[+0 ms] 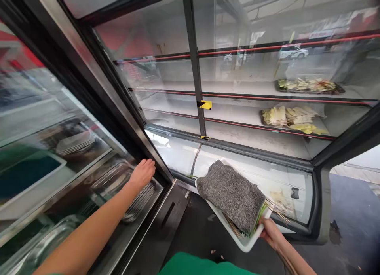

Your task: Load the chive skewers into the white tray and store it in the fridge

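Observation:
My left hand (144, 172) reaches out to the left, its fingers curled over the metal-trimmed edge of a dark-framed glass door (118, 120). On the right, my right hand (271, 232) grips the corner of a white plastic tray (245, 245), which is tilted. A grey speckled cloth (231, 194) covers most of what lies in it. From under the cloth, thin wooden skewers (277, 211) and some green stalks (259, 219) stick out near my right hand.
Ahead stands a glass-fronted display case with shelves (237, 109). Trays of skewered pale food (289, 116) and sliced food (308, 85) sit on its right side. Steel trays (138, 203) show on the left, and dark floor (202, 235) lies below.

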A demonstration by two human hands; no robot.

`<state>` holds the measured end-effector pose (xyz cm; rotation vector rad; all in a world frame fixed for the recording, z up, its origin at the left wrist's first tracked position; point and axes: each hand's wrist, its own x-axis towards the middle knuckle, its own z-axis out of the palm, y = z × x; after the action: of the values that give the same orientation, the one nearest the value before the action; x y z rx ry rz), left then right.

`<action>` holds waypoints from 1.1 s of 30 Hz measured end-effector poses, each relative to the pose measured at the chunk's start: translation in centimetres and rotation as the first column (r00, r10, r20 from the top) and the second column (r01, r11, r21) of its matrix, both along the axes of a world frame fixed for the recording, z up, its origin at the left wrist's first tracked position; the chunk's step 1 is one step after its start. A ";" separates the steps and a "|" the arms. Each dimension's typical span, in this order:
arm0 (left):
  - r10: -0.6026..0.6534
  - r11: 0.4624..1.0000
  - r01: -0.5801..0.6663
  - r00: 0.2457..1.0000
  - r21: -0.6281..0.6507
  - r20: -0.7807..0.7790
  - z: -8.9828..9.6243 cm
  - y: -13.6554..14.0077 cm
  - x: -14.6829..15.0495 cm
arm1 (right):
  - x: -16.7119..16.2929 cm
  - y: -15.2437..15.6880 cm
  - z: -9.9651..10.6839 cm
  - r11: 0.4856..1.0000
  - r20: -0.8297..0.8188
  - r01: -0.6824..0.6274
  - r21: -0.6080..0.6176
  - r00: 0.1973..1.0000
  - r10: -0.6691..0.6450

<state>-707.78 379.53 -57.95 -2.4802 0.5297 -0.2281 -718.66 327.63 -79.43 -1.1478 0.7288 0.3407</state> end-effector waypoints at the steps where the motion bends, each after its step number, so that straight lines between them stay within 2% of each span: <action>1: -0.022 1.000 0.022 1.000 -0.010 0.018 -0.1 0.2 0.0 | 0.7 0.2 0.1 1.000 -0.003 0.013 0.010 1.000 -0.013; 8: -0.096 0.994 0.101 0.991 -0.051 0.093 -0.2 0.7 -0.2 | 3.4 1.9 0.3 0.993 0.003 0.102 0.060 0.995 -0.103; 13: -0.085 0.991 0.094 0.992 -0.096 0.094 0.4 0.1 -0.4 | 4.2 2.8 2.3 0.992 -0.003 0.124 0.030 0.992 -0.124; 17: -0.043 0.991 0.052 0.996 -0.120 0.076 0.4 0.6 -2.5 | 4.1 3.5 4.1 0.990 -0.039 0.136 0.024 0.990 -0.135; 21: 0.018 0.997 -0.013 0.998 -0.080 0.065 0.3 1.7 -7.5 | 3.6 4.1 4.8 0.989 -0.084 0.150 -0.002 0.985 -0.149; 27: 0.134 0.991 -0.132 0.987 -0.037 0.086 0.3 3.7 -18.7 | 2.2 5.4 4.6 0.996 -0.058 0.084 0.006 0.995 -0.083; 31: 0.244 0.969 -0.240 0.967 -0.061 0.073 0.2 5.3 -26.7 | 0.7 5.5 2.8 0.999 -0.076 0.001 -0.033 0.997 -0.004; 33: 0.301 0.953 -0.297 0.952 -0.063 0.061 0.0 6.5 -30.7 | -0.1 5.2 1.2 0.991 -0.088 -0.117 -0.069 0.990 0.111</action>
<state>-738.43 385.99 -57.98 -2.5524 0.1146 -0.2089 -718.72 332.83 -78.26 -1.2545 0.7559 0.4635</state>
